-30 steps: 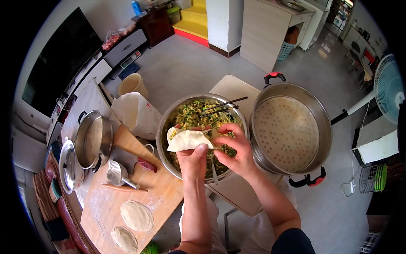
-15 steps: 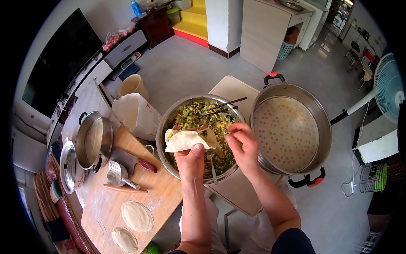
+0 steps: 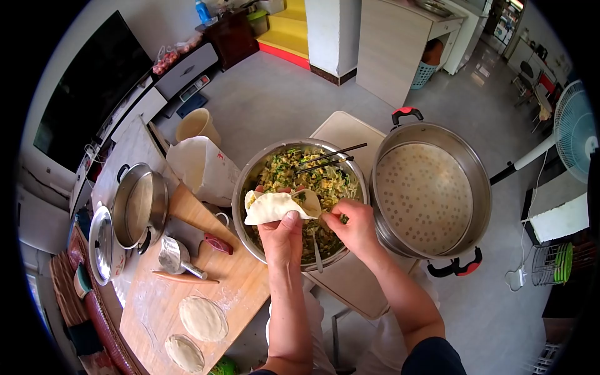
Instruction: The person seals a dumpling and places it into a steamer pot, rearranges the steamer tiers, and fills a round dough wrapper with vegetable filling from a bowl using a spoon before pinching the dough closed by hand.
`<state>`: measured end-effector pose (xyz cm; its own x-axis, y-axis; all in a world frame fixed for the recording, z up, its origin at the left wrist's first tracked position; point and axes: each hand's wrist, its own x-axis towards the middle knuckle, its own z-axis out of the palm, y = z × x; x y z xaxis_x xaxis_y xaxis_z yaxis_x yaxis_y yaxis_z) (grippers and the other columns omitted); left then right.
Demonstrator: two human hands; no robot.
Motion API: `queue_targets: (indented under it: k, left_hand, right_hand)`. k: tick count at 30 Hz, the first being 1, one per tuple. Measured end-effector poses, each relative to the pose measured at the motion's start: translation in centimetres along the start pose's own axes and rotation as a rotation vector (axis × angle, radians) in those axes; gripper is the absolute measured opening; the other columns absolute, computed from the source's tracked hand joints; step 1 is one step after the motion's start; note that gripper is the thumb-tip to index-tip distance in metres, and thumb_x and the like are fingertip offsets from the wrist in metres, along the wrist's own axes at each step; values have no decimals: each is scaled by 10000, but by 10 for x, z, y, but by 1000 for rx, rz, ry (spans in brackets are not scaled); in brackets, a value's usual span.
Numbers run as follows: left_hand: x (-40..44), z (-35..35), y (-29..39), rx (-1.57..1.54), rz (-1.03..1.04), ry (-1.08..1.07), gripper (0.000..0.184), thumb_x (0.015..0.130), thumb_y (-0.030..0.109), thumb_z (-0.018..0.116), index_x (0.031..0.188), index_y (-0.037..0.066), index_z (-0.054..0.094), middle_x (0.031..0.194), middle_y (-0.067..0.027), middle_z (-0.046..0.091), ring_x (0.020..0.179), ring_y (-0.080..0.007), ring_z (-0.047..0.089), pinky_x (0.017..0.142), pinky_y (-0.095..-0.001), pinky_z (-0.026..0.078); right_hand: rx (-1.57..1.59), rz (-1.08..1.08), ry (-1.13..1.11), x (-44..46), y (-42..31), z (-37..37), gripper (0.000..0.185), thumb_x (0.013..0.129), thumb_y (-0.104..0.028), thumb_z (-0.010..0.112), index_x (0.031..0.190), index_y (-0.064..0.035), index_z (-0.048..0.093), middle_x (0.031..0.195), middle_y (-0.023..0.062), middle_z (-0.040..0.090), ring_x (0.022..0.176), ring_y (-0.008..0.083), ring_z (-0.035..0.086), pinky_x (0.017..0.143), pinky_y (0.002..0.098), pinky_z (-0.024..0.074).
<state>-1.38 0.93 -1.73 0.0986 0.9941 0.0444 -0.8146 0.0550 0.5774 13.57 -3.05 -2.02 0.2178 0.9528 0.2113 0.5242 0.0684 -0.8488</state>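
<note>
A folded piece of white dough point(image 3: 275, 207) with green and yellow filling lies across my left hand point(image 3: 280, 239), whose thumb presses on its near side. Its right end gapes, and filling shows there. My right hand point(image 3: 356, 226) is at that end, thumb and forefinger pinched at the dough's edge. Both hands are over a steel bowl point(image 3: 245, 178) of chopped filling point(image 3: 334, 178). Black chopsticks point(image 3: 331, 157) rest across the bowl's far right side, and a spoon handle point(image 3: 317, 253) leans on its near rim.
To the right stands a steamer pot point(image 3: 484, 206) with a perforated base. On the left, a wooden board point(image 3: 244, 281) bears two dough rounds point(image 3: 203, 319), a metal scoop point(image 3: 175, 256) and a rolling pin point(image 3: 185, 277). Behind are a flour bag point(image 3: 203, 172) and a lidless pan point(image 3: 160, 206).
My right hand drew back from the dough, its fingers closing, then came back left and down to the right end. That end gapes wider than at first.
</note>
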Motion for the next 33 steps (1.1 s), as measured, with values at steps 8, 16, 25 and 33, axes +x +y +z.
queue_targets:
  k: [8, 16, 25, 33]
  left_hand:
    - [-1, 1, -2, -20, -8, 2, 886, 777, -72, 737, 1487, 174, 267, 1231, -121, 597, 1186, -332, 587, 949, -437, 538]
    - [-4, 1, -5, 14, -34, -12, 875, 789, -66, 730, 1496, 164, 270, 1269, -121, 579, 1200, -326, 577, 976, -422, 526]
    - [-6, 8, -9, -1, -43, 27, 869, 776, -106, 713, 1482, 171, 290, 1233, -106, 584, 1132, -262, 611, 906, -372, 559]
    - [-6, 8, -9, -8, -3, 63, 849, 789, -111, 692, 1482, 176, 294, 1239, -122, 587, 1112, -227, 605, 925, -375, 539]
  right_hand:
    - [629, 104, -97, -3, -5, 1, 255, 856, 3, 714, 1092, 63, 640, 985, 110, 700, 908, 142, 679, 786, 277, 566]
    - [865, 99, 7, -3, -5, 7, 238, 881, 23, 684, 1103, 89, 629, 1009, 112, 685, 914, 160, 672, 803, 274, 569]
    - [642, -61, 148, -4, -14, 8, 60, 894, 52, 648, 941, 76, 620, 869, 49, 614, 743, 101, 610, 657, 229, 507]
    - [504, -169, 46, -5, -10, 3, 181, 879, 93, 617, 1060, 82, 618, 1024, 101, 597, 870, 144, 641, 770, 252, 554]
